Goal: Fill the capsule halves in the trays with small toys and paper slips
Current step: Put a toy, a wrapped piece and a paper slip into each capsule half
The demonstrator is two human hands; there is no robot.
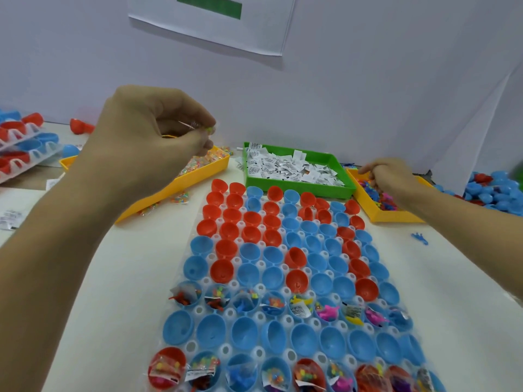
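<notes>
Red and blue capsule halves (271, 256) are showing across the clear tray (256, 353). A green bin (336, 190) is holding white printed slips (288, 166); yellow bins (198, 176) are flanking it on a cream desk (113, 278).

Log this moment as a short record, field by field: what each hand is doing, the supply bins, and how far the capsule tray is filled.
left hand: raised, grip pinching a small clear packet
right hand: reaching into the right yellow bin of toys
green bin: paper slips
left yellow bin: bead packets
capsule tray: nearest row and third row filled; second row and all far rows empty
</notes>
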